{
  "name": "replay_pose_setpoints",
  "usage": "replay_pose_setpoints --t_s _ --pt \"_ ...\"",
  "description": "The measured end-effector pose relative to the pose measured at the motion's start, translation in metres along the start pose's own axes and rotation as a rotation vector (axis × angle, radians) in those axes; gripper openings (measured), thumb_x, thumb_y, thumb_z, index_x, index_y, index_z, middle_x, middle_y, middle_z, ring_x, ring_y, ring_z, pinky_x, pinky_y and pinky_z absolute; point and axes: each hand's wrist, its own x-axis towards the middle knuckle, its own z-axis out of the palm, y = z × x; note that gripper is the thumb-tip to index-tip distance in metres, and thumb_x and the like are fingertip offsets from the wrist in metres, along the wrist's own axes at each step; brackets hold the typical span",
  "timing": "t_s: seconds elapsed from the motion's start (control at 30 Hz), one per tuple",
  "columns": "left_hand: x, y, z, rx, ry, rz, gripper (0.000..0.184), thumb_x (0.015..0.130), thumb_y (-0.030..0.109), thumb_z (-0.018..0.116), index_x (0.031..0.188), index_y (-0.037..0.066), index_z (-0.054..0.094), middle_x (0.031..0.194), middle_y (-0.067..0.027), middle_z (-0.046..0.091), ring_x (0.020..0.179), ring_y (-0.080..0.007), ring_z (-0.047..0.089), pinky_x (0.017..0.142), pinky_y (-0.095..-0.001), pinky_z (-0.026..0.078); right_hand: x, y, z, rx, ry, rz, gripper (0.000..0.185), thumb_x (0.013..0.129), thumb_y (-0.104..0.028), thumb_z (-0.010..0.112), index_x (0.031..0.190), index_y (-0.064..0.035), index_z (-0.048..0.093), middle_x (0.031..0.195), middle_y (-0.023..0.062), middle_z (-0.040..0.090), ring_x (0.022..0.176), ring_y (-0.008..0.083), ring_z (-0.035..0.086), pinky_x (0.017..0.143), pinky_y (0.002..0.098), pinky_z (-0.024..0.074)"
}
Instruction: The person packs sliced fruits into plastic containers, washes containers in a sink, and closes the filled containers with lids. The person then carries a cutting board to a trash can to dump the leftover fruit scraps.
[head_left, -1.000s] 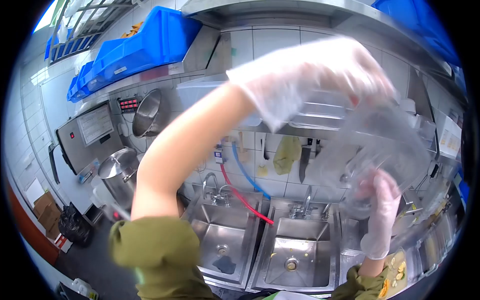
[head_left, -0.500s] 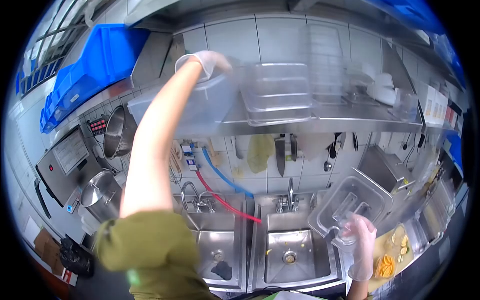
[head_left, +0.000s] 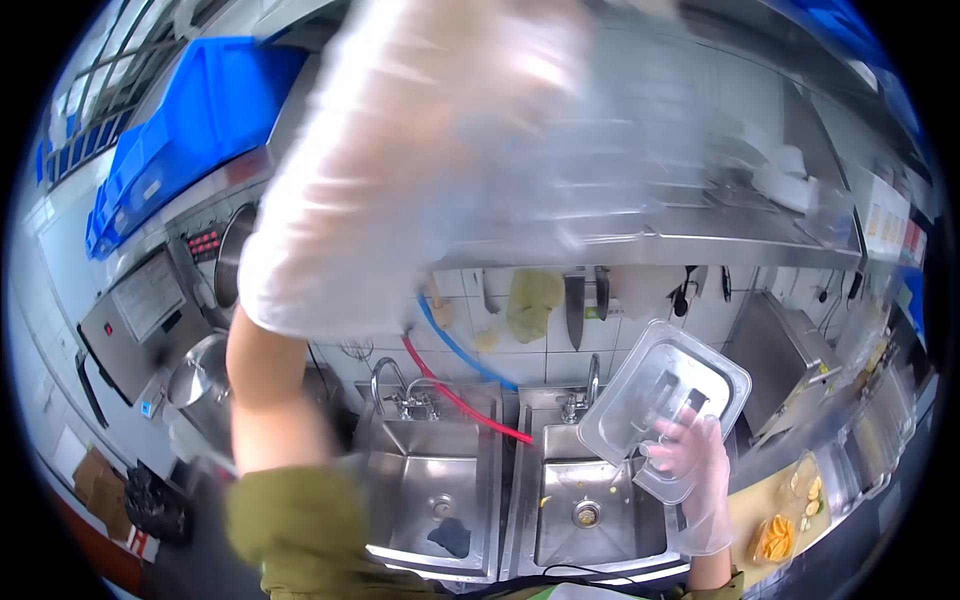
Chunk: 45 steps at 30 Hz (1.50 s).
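My left hand point(head_left: 420, 130), in a thin clear glove, is raised close to the camera in front of the upper shelf. Motion smears its fingers, so whether it holds anything cannot be made out. Behind it, clear plastic containers point(head_left: 600, 170) on the shelf are partly hidden and blurred. My right hand point(head_left: 695, 455), also gloved, grips a clear rectangular plastic container point(head_left: 725, 385), tilted above the right sink. A smaller clear plastic piece point(head_left: 665, 487) shows by the same hand, overlapping the container.
Two steel sinks stand below, the left one point(head_left: 400, 520) with a dark cloth in it. Knives point(head_left: 575, 310) and utensils hang under the steel shelf point(head_left: 700, 248). A cutting board point(head_left: 745, 500) with cut orange food point(head_left: 775, 540) lies right. Blue bins point(head_left: 200, 130) sit upper left.
My left hand has moved from the large container on the shelf toward the camera, and now looks much bigger. My right hand has shifted slightly left and up, with the clear container turned more toward me.
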Motion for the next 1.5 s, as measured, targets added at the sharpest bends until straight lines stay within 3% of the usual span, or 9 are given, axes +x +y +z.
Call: replay_pose_setpoints --t_s 0.3,0.47,0.57,0.6,0.7,0.8,0.93,1.33,1.5 --pt "-0.089 -0.016 0.162 -0.400 -0.226 -0.174 0.032 0.081 -0.004 0.043 0.111 0.003 0.052 0.106 -0.0157 0.050 0.098 -0.0326 0.054 0.088 -0.0394 0.044 -0.025 -0.015 0.044 0.298 0.010 -0.004 0.080 0.076 -0.048 0.067 0.130 0.0017 0.037 0.110 0.0170 0.059 0.079 0.0235 0.066 0.063 0.0331 0.0561" --pt "-0.047 -0.015 0.105 0.040 -0.720 -0.052 0.019 0.082 0.015 0.054 0.095 0.007 0.065 0.099 -0.0145 0.059 0.091 -0.0302 0.060 0.077 -0.0367 0.050 -0.030 -0.002 0.040 0.218 0.032 0.074 0.072 0.075 -0.036 0.070 0.128 0.0036 0.041 0.105 0.0189 0.061 0.073 0.0218 0.066 0.062 0.0316 0.0559" --pt "0.012 -0.067 0.034 0.084 -0.258 -0.410 0.026 0.077 0.024 0.053 0.073 0.001 0.064 0.070 -0.0119 0.065 0.060 -0.0215 0.060 0.060 -0.0361 0.048 -0.038 0.000 0.030 0.170 0.088 0.064 0.069 0.076 -0.036 0.068 0.126 0.0044 0.044 0.104 0.0184 0.062 0.070 0.0217 0.066 0.060 0.0302 0.0545" --pt "0.030 -0.085 0.014 0.609 -0.202 -0.423 0.031 0.076 0.027 0.049 0.064 0.001 0.061 0.069 -0.0109 0.065 0.060 -0.0199 0.060 0.058 -0.0357 0.046 -0.041 0.000 0.025 0.144 0.094 0.060 0.068 0.077 -0.037 0.067 0.126 0.0044 0.043 0.103 0.0182 0.062 0.071 0.0216 0.066 0.061 0.0301 0.0544" --pt "0.035 -0.190 -0.005 0.795 -0.675 -0.747 0.032 0.077 0.029 0.046 0.069 0.005 0.066 0.075 -0.0102 0.068 0.073 -0.0234 0.064 0.071 -0.0362 0.049 -0.043 0.002 0.008 0.151 0.099 0.025 0.067 0.078 -0.036 0.065 0.127 0.0039 0.042 0.104 0.0181 0.061 0.075 0.0221 0.065 0.062 0.0305 0.0540" --pt "-0.001 -0.291 -0.013 0.902 -1.051 -0.878 0.041 0.074 0.029 0.063 0.109 0.009 0.064 0.122 -0.0153 0.057 0.107 -0.0294 0.056 0.084 -0.0408 0.047 -0.047 0.014 -0.007 0.254 0.116 0.004 0.065 0.079 -0.031 0.063 0.129 0.0019 0.040 0.105 0.0186 0.060 0.081 0.0230 0.063 0.062 0.0310 0.0532" --pt "-0.018 -0.284 -0.030 0.984 -0.938 -1.121 0.041 0.076 0.037 0.058 0.102 0.006 0.068 0.113 -0.0157 0.062 0.109 -0.0287 0.057 0.087 -0.0380 0.046 -0.053 0.019 -0.014 0.240 0.237 0.031 0.065 0.080 -0.034 0.063 0.131 -0.0020 0.039 0.106 0.0174 0.060 0.081 0.0226 0.063 0.060 0.0298 0.0520" --pt "-0.009 -0.275 -0.074 1.076 -0.154 -0.929 0.027 0.077 0.014 0.062 0.103 0.011 0.067 0.115 -0.0134 0.061 0.110 -0.0305 0.056 0.091 -0.0384 0.046 -0.054 0.044 -0.018 0.250 0.252 0.062 0.055 0.083 -0.034 0.061 0.126 -0.0037 0.043 0.105 0.0153 0.061 0.086 0.0221 0.062 0.070 0.0328 0.0531" --pt "0.008 -0.236 -0.063 1.138 0.086 -0.005 0.023 0.078 -0.002 0.047 0.086 0.011 0.064 0.093 -0.0119 0.060 0.089 -0.0329 0.060 0.076 -0.0424 0.049 -0.064 0.038 -0.013 0.186 0.230 0.073 0.058 0.085 -0.033 0.059 0.126 0.0043 0.044 0.110 0.0190 0.061 0.085 0.0218 0.064 0.074 0.0315 0.0528"
